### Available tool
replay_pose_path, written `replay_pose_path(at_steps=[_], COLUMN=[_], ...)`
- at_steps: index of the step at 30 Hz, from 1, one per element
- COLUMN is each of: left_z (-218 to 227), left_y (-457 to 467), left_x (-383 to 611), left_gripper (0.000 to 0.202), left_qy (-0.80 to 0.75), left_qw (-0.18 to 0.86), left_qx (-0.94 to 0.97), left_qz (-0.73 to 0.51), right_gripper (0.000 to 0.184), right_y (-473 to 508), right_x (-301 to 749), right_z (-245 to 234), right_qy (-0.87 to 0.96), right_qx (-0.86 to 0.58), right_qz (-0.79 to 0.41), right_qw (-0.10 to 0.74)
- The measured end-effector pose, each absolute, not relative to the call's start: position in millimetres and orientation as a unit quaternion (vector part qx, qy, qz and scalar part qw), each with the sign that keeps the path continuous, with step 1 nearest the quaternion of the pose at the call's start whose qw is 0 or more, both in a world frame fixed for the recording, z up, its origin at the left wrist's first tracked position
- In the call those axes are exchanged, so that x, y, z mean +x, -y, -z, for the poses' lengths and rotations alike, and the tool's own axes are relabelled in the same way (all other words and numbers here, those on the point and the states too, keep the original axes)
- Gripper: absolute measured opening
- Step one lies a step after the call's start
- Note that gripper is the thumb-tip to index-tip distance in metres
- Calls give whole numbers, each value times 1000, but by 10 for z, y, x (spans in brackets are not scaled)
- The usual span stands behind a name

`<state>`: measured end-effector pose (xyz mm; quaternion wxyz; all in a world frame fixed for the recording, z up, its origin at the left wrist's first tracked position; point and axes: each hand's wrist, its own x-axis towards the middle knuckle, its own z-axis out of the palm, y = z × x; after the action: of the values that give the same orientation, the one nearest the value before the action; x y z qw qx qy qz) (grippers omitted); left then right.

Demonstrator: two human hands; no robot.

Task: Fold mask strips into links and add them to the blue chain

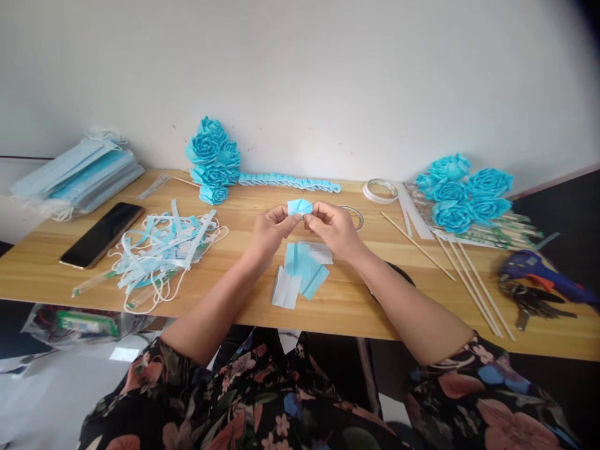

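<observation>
My left hand and my right hand meet above the middle of the wooden table. Both pinch a small folded piece of light blue mask fabric between thumb and fingertips. Directly below the hands, a few cut blue and white fabric strips lie fanned on the table. A roll of tape lies just behind my right hand, partly hidden by it.
Blue fabric roses stand at the back with a folded blue strip beside them. More roses lie at right over wooden sticks. A tape roll, glue gun, keys, phone, mask stack and scraps surround the work area.
</observation>
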<state>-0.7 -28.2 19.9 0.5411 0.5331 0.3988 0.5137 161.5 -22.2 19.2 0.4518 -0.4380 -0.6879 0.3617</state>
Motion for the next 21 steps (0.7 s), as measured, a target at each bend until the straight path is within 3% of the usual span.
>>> replay_pose_path(at_steps=[10,21], left_z=[-197,-172], left_y=[248,257], left_x=[-37,-29], left_gripper=[28,26], left_qy=[-419,-440], left_qw=[546,478], left_qx=[512,488], left_qz=[-514,-583], right_gripper=[25,21], right_y=[218,220], right_x=[1648,1612], right_z=[-214,-222], right_qy=[667,665], right_qx=[-410,-483], right_qz=[-426,-297], right_qw=[454,485])
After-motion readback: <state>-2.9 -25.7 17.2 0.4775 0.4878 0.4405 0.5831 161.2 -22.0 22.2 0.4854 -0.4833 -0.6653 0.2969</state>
